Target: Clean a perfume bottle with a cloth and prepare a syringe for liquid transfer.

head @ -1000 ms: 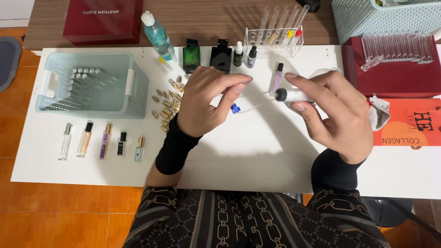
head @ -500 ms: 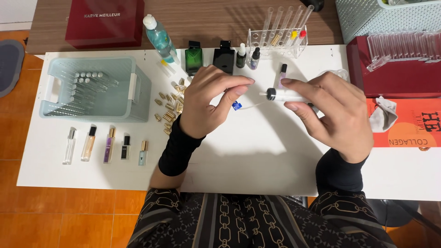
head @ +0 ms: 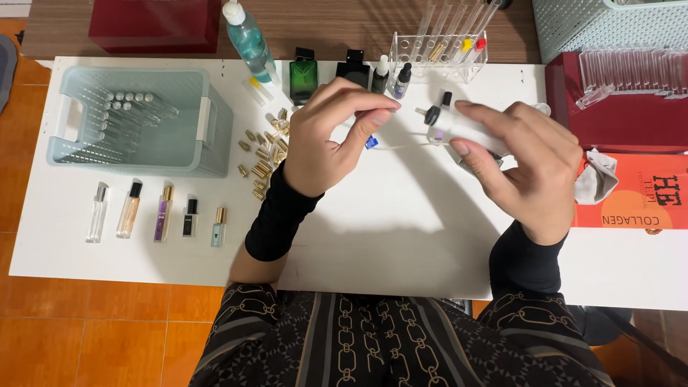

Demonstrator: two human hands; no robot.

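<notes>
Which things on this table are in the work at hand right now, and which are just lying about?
In hand:
- left hand pinching a small blue-tipped piece
- right hand holding a white bottle with black cap

Lying about:
- pale green basket
- row of five small spray bottles
- gold caps
- green square bottle
- clear tube rack
- orange box

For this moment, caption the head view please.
Left hand pinches a blue-tipped piece beside right hand gripping a syringe.

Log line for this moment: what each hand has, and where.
left hand: pinches small blue piece | right hand: holds clear syringe, thin needle toward blue piece | both above white table
</notes>
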